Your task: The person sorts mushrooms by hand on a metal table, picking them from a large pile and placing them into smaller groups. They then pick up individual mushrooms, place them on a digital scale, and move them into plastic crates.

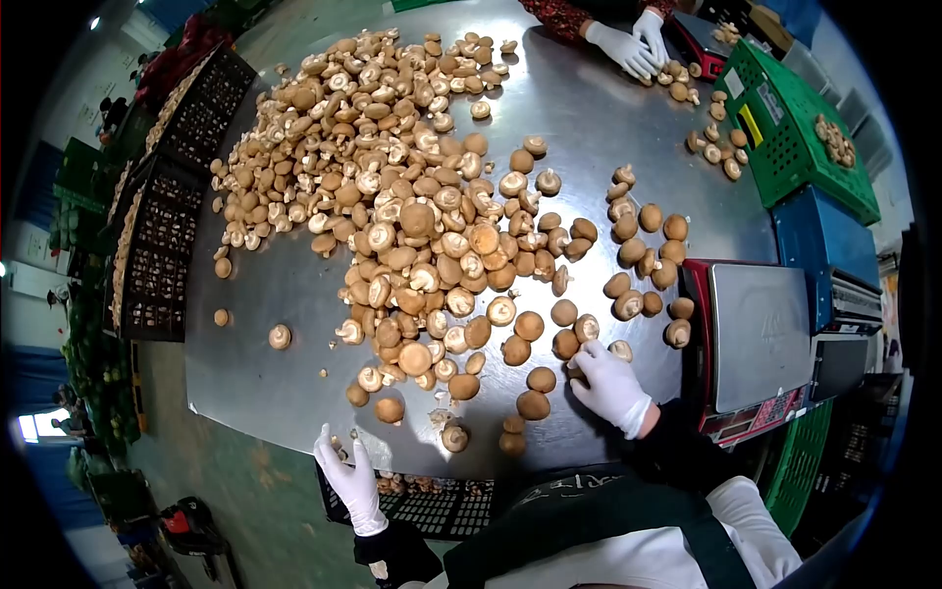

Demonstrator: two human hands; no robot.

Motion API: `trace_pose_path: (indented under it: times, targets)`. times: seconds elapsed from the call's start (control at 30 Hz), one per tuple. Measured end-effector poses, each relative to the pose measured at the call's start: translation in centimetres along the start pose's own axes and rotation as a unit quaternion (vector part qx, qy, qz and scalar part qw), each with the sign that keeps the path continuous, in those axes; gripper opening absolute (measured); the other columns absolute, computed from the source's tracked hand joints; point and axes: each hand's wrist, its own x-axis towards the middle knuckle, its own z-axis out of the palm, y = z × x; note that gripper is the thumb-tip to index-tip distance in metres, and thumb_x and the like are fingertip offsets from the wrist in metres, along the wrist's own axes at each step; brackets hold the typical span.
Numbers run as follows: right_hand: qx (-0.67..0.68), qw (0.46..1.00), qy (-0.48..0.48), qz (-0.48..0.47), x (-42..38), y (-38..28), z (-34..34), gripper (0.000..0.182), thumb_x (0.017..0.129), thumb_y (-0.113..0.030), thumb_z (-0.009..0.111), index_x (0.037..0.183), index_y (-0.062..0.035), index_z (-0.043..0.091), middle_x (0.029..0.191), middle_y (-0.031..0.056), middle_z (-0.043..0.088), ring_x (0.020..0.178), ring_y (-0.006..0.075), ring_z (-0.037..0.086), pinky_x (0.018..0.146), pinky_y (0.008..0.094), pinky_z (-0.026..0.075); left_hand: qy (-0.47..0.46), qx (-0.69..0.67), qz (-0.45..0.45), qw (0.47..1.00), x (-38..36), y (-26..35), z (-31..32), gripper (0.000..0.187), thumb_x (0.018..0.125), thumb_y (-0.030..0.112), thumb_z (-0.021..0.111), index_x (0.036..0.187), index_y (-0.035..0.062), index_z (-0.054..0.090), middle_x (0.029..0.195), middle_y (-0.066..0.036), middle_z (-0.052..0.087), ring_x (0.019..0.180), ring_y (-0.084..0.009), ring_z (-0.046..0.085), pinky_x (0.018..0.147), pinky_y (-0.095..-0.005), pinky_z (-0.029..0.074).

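A large heap of brown mushrooms (392, 177) lies on the metal table (265, 378), with looser ones spread toward its near edge. My right hand (606, 386), white-gloved, is over the table beside a few mushrooms, its bent fingertips touching or close to a pale one (587, 327); whether it grips anything is unclear. Near the front edge my left hand (350, 481), also white-gloved, has its thumb and fingers apart with nothing between them. It is above the rim of a black crate (446, 506) holding mushrooms, below the table edge.
A red scale (760, 334) stands right of my right hand. Behind it are a blue device (829, 260) and a green crate (785, 128). Across the table, a co-worker's gloved hands (633, 47) are near mushrooms. Black crates (162, 245) of mushrooms line the left side.
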Motion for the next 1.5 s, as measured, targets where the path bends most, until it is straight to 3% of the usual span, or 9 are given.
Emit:
trace_pose_path:
  times: [0.17,0.43,0.6,0.67,0.8,0.87,0.9,1.23,1.5]
  targets:
    - [0.395,0.887,-0.233,-0.054,-1.3,-6.1,-2.3,0.032,0.084,-0.025,0.064,0.108,-0.0044,0.056,0.088,0.0089,0.056,0.07,0.0255,0.059,0.061,0.0333,0.048,0.003,0.014,0.019,1.0,0.2,1.1,-0.3,0.05,0.078,0.0,0.061,0.126,0.0011,0.047,0.106,-0.012,0.049,0.087,-0.0232,0.05,0.078,-0.0334,0.043]
    - [-0.222,0.897,-0.118,-0.363,0.8,-3.6,6.6,0.024,0.078,-0.025,0.056,0.101,-0.0172,0.061,0.092,0.0007,0.054,0.089,0.0182,0.05,0.086,0.0347,0.038,-0.061,-0.014,0.202,0.977,1.4,6.9,3.9,0.029,0.077,0.0,0.062,0.106,0.0028,0.06,0.099,-0.012,0.06,0.086,-0.0248,0.058,0.078,-0.0341,0.046]
    - [-0.054,0.968,-0.065,-0.238,0.3,-6.1,4.2,0.018,0.079,-0.025,0.059,0.094,-0.014,0.061,0.091,0.0021,0.056,0.089,0.022,0.052,0.084,0.0364,0.04,-0.129,0.011,0.287,0.949,1.6,9.9,10.0,0.029,0.073,0.008,0.067,0.102,0.0073,0.063,0.093,-0.01,0.063,0.085,-0.0293,0.058,0.077,-0.0375,0.046]
    - [0.213,0.934,-0.276,-0.077,0.0,-7.8,3.1,0.032,0.082,-0.027,0.059,0.107,-0.008,0.057,0.094,0.0102,0.06,0.088,0.0289,0.058,0.081,0.0393,0.045,-0.137,0.051,0.313,0.939,1.9,11.0,11.7,0.03,0.073,0.013,0.067,0.103,0.0086,0.063,0.088,-0.009,0.063,0.087,-0.0282,0.057,0.077,-0.038,0.045]
    - [0.259,0.89,-0.093,-0.363,-3.3,-7.8,8.6,0.05,0.087,-0.031,0.055,0.126,-0.002,0.043,0.086,0.0172,0.064,0.081,0.036,0.062,0.074,0.0448,0.049,-0.188,0.144,0.321,0.917,2.9,11.8,13.6,0.025,0.073,0.016,0.067,0.097,0.0094,0.064,0.085,-0.008,0.063,0.084,-0.0281,0.058,0.072,-0.0383,0.045]
    - [0.17,0.882,-0.357,-0.257,-1.9,-8.5,5.3,0.043,0.087,-0.027,0.054,0.122,-0.0032,0.048,0.088,0.0135,0.065,0.082,0.0333,0.062,0.073,0.0433,0.048,-0.205,0.126,0.337,0.91,3.5,11.8,12.9,0.022,0.073,0.015,0.067,0.094,0.0091,0.064,0.083,-0.009,0.063,0.081,-0.0286,0.058,0.072,-0.0381,0.045]
    - [0.132,0.909,-0.25,-0.306,-1.5,-7.6,6.0,0.034,0.086,-0.024,0.054,0.113,-0.0041,0.053,0.084,0.0115,0.064,0.079,0.0301,0.062,0.069,0.0411,0.048,-0.222,0.108,0.348,0.904,3.7,11.5,12.5,0.019,0.073,0.015,0.066,0.091,0.0087,0.065,0.08,-0.009,0.063,0.079,-0.0291,0.059,0.071,-0.038,0.046]
    - [-0.153,0.97,-0.032,-0.188,1.0,-0.9,2.5,0.031,0.078,-0.012,0.054,0.109,-0.0124,0.057,0.094,0.0092,0.057,0.082,0.0252,0.058,0.069,0.0347,0.047,-0.281,0.186,-0.041,0.941,2.8,0.0,-1.9,0.023,0.075,0.026,0.064,0.079,0.0037,0.066,0.071,-0.016,0.065,0.07,-0.0336,0.063,0.063,-0.0389,0.05]
    - [0.272,0.948,-0.165,0.033,1.9,-1.0,2.0,0.046,0.089,-0.003,0.047,0.135,-0.0103,0.043,0.103,0.0135,0.06,0.083,0.0187,0.063,0.077,0.0295,0.05,-0.198,0.116,-0.058,0.972,-1.1,-1.4,-3.4,0.03,0.075,0.015,0.067,0.099,-0.0018,0.061,0.088,-0.014,0.063,0.08,-0.0291,0.062,0.072,-0.0365,0.049]
